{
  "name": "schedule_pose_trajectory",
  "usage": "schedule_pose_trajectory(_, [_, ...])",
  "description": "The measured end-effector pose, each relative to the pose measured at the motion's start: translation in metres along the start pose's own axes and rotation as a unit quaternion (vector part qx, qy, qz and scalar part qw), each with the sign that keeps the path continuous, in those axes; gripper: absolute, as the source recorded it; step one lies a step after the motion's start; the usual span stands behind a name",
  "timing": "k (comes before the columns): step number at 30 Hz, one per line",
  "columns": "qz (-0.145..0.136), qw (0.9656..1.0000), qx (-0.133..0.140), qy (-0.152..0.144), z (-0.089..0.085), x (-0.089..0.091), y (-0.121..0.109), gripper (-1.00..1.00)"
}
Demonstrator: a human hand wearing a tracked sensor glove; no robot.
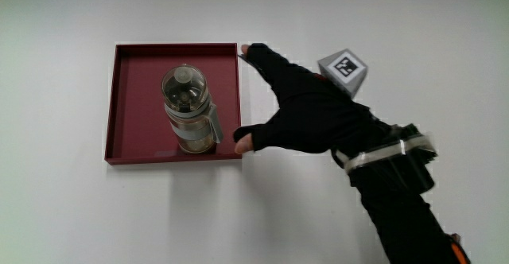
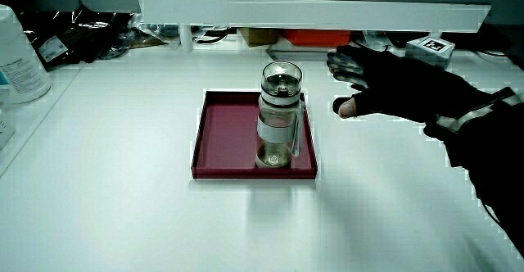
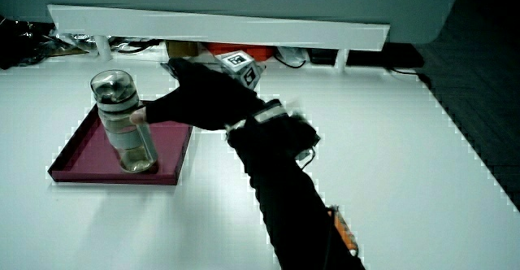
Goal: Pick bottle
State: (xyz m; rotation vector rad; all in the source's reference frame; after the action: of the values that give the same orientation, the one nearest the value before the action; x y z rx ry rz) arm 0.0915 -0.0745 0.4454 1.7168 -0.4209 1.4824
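A clear glass bottle [image 1: 188,110] with a pale band and a clear lid stands upright in a dark red tray [image 1: 132,113]; it also shows in both side views [image 2: 279,118] [image 3: 128,125]. The gloved hand [image 1: 296,107] hovers beside the tray, just off the tray's edge nearest the bottle, fingers spread with thumb and forefinger apart, holding nothing. The hand [image 2: 378,81] stands a short gap from the bottle and does not touch it. The patterned cube [image 1: 343,69] sits on the hand's back.
A low white partition [image 2: 311,11] runs along the table's far edge, with cables and boxes under it. A white container [image 2: 18,57] stands at the table's edge. The forearm [image 3: 284,180] crosses the table toward the person.
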Motion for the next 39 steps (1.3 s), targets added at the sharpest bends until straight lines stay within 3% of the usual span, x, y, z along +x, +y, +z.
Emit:
schedule_pose_trajectory(3, [-0.001,1.0000,-0.008,0.001,-0.007,0.010,0.012,0.00])
schedule_pose_trajectory(4, [-0.001,0.9996,-0.015,0.023,-0.011,0.010,0.015,0.00])
schedule_pose_trajectory(5, [-0.008,0.9999,-0.010,0.003,-0.013,0.014,0.018,0.00])
schedule_pose_trajectory(9, [-0.008,0.9998,-0.014,0.007,-0.024,0.027,0.030,0.00])
schedule_pose_trajectory(10, [-0.009,0.9994,-0.024,0.024,-0.027,0.029,0.032,0.00])
schedule_pose_trajectory(12, [-0.016,0.9997,-0.019,0.009,-0.032,0.034,0.037,0.00])
schedule_pose_trajectory(15, [-0.024,0.9995,-0.019,0.009,-0.038,0.041,0.043,0.00])
schedule_pose_trajectory(19, [-0.014,0.9993,-0.013,0.032,-0.041,0.051,0.047,0.00])
schedule_pose_trajectory(30, [-0.008,0.9988,0.011,0.047,-0.041,0.056,0.045,0.00])
schedule_pose_trajectory(39, [0.019,0.9974,0.052,0.047,-0.040,0.059,0.044,0.47])
